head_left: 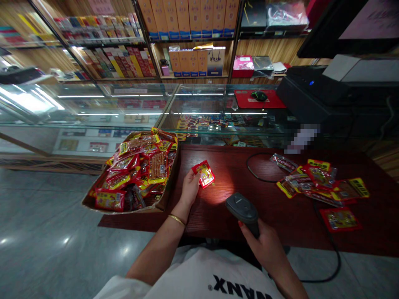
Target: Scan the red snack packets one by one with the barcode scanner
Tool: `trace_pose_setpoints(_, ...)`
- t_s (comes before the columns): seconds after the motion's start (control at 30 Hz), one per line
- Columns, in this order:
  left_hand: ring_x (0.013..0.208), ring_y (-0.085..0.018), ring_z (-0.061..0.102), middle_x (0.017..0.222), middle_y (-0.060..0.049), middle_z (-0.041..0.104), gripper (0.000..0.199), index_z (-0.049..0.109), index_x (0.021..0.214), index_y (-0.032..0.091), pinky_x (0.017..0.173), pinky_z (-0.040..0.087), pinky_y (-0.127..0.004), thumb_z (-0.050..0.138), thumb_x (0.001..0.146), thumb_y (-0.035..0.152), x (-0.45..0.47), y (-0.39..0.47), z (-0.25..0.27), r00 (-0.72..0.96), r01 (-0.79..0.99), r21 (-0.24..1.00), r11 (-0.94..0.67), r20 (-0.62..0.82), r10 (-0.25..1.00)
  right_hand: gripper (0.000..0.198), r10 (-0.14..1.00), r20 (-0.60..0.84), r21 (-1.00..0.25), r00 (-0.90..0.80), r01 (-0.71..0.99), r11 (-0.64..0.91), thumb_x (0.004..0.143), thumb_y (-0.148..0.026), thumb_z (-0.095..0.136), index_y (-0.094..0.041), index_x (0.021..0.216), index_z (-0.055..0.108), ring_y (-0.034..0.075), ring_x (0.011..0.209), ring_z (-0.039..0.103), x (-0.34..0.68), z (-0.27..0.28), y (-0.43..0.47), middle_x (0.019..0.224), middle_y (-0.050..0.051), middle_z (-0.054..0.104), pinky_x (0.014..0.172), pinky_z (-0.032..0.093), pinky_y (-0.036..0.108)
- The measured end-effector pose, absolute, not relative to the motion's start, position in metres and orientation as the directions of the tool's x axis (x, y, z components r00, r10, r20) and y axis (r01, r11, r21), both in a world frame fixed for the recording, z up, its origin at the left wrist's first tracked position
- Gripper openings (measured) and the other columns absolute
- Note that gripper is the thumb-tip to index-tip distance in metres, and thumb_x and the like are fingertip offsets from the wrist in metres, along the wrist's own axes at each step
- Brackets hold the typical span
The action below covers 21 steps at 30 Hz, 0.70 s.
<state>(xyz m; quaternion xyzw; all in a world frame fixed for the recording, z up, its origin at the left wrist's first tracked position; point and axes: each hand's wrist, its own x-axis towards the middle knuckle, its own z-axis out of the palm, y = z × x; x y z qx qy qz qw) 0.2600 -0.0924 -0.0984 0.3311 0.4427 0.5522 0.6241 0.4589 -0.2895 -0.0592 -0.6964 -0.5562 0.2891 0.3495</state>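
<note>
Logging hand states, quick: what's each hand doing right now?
Left hand: closed on a small red packet, at its edge.
Right hand: closed around the handle of a dark scanner.

Clearest of the lot: black capitals on the white shirt [193, 270], just this side of the handheld scanner [239, 206], upside down, an X and an N legible, with a small ® beside the X! The word then runs off the lower edge. Pale lettering on the scanner's own top, too tiny to read. Left of the scanner, the red packet [205, 173] carries illegible print; far beyond the scanner, characters on the tan boxes [195, 18] and pink sign [102, 6] stay blurred.
</note>
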Motion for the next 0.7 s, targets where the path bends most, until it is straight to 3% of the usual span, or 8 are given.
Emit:
trace_pose_setpoints(0.43, 0.078, -0.017, 0.07, 0.09, -0.004, 0.077, 0.049, 0.072, 0.099, 0.017, 0.081, 0.057, -0.032, 0.09, 0.064, 0.046, 0.262, -0.092, -0.093, 0.029, -0.372, 0.911, 0.177, -0.179, 0.983, 0.036, 0.983, 0.0, -0.828, 0.185, 0.551, -0.104, 0.099, -0.049, 0.057, -0.019, 0.11, 0.074, 0.031, 0.092, 0.08, 0.455, -0.059, -0.286, 0.097, 0.013, 0.083, 0.083, 0.06, 0.035)
trace_pose_setpoints(0.57, 0.081, -0.017, 0.071, 0.095, -0.004, 0.078, 0.044, 0.073, 0.104, 0.016, 0.079, 0.055, -0.027, 0.084, 0.071, 0.044, 0.268, -0.097, -0.092, 0.002, -0.348, 0.919, 0.188, -0.2, 0.98, 0.032, 0.978, 0.024, -0.846, 0.209, 0.524, -0.091, 0.097, -0.04, 0.058, -0.018, 0.115, 0.073, 0.03, 0.097, 0.08, 0.457, -0.052, -0.287, 0.102, 0.012, 0.083, 0.088, 0.06, 0.034)
trace_pose_setpoints(0.7, 0.072, -0.015, 0.069, 0.092, -0.004, 0.077, 0.039, 0.071, 0.108, 0.017, 0.068, 0.056, -0.025, 0.079, 0.078, 0.041, 0.31, -0.111, -0.094, 0.213, -0.313, 0.876, 0.367, -0.312, 0.926, 0.027, 0.94, 0.121, -0.834, 0.318, 0.546, -0.078, 0.096, -0.037, 0.06, -0.017, 0.104, 0.075, 0.027, 0.086, 0.08, 0.468, -0.05, -0.298, 0.092, 0.011, 0.083, 0.082, 0.061, 0.032)
